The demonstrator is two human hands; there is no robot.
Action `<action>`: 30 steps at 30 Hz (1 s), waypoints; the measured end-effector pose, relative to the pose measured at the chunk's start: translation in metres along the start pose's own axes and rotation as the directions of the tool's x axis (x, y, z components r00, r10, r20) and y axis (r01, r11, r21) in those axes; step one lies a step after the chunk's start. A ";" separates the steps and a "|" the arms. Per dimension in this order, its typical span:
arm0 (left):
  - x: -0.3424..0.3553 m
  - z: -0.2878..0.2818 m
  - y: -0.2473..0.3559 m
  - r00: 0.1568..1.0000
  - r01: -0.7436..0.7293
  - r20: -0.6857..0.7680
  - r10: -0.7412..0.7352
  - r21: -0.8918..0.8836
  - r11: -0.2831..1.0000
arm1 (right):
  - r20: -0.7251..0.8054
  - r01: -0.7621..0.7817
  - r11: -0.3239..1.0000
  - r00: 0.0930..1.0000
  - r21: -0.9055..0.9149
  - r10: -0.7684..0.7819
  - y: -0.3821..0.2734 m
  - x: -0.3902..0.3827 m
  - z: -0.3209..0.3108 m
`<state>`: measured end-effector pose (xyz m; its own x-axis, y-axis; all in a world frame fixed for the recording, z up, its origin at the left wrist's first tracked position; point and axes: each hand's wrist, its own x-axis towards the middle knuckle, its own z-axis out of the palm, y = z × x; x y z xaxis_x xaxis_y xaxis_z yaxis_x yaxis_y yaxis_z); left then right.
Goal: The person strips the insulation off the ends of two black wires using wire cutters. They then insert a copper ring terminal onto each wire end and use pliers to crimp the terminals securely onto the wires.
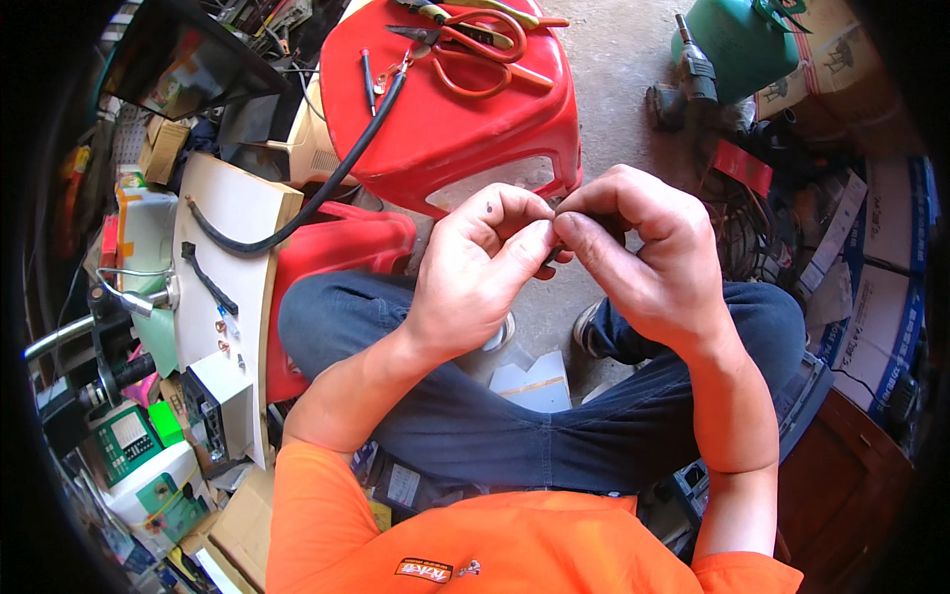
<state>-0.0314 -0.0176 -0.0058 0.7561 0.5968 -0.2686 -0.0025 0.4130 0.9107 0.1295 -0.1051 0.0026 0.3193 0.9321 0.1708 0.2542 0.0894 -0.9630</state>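
Note:
My left hand [475,267] and my right hand [648,252] meet above my lap, thumbs and index fingers pinched together. A small dark piece [552,255] shows just below the fingertips; most of it is hidden, and I cannot tell its kind. Beyond the hands stands a red plastic stool [435,148]. On it lie red-handled scissors [475,49], other hand tools partly cut off by the top edge, and a slim screwdriver [368,81]. A thick black cable [346,163] bends from the stool down to a white board [223,213] at the left.
A short black cable [208,277] and small copper-coloured bits [223,346] lie on the white board. Another red stool [341,247] stands beside it. Clutter crowds the left side. At the far right are a green canister [737,49], a torch-like tool [696,69] and boxes [881,307].

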 end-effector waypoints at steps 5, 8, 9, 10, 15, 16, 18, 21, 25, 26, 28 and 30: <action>0.001 0.000 0.006 1.000 -0.020 0.012 0.019 0.015 1.000 | 0.086 -0.273 0.881 0.962 0.386 0.260 0.000 -0.001 0.005; 0.001 -0.002 0.005 1.000 -0.026 0.003 0.026 0.034 0.999 | 0.085 -0.304 0.795 0.948 0.524 0.306 0.008 0.000 0.012; 0.001 -0.003 0.004 1.000 -0.030 -0.003 0.030 0.042 0.999 | 0.091 -0.317 0.772 0.943 0.550 0.321 0.009 0.000 0.014; 0.001 -0.003 0.004 0.999 -0.033 -0.005 0.033 0.065 0.997 | 0.095 -0.324 0.751 0.939 0.575 0.332 0.011 0.000 0.015; 0.005 -0.008 0.007 1.000 0.006 0.016 -0.009 0.154 0.988 | 0.058 -0.309 0.801 0.944 0.512 0.326 0.009 0.005 0.018; 0.003 -0.010 0.005 0.999 -0.025 0.043 0.019 0.151 0.988 | 0.064 -0.318 0.824 0.943 0.468 0.328 0.008 0.003 0.018; -0.001 -0.004 0.010 0.999 -0.036 0.028 0.034 0.072 0.997 | 0.067 -0.318 0.847 0.945 0.426 0.321 0.002 0.004 0.014; 0.000 -0.007 0.006 0.992 -0.129 0.037 0.124 0.163 0.978 | 0.058 -0.317 0.842 0.944 0.437 0.325 -0.003 0.008 0.014; 0.001 -0.016 0.007 0.989 -0.148 0.033 0.144 0.174 0.974 | 0.085 -0.297 0.899 0.955 0.322 0.285 -0.015 0.025 0.013; 0.002 -0.017 0.007 0.988 -0.158 0.027 0.155 0.161 0.974 | 0.098 -0.290 0.915 0.957 0.280 0.274 -0.018 0.034 0.011; 0.000 -0.019 0.007 0.986 -0.166 0.001 0.168 0.140 0.976 | 0.006 -0.218 0.971 0.976 0.100 0.219 -0.016 0.067 0.000; 0.001 -0.020 0.002 0.983 -0.177 -0.019 0.181 0.124 0.976 | -0.158 -0.036 0.949 0.987 -0.314 -0.015 0.004 0.106 -0.003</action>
<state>-0.0437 -0.0028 -0.0108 0.7309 0.6743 -0.1052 -0.0551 0.2120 0.9757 0.1670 -0.0070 0.0180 0.4559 0.8634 0.2160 0.5166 -0.0591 -0.8542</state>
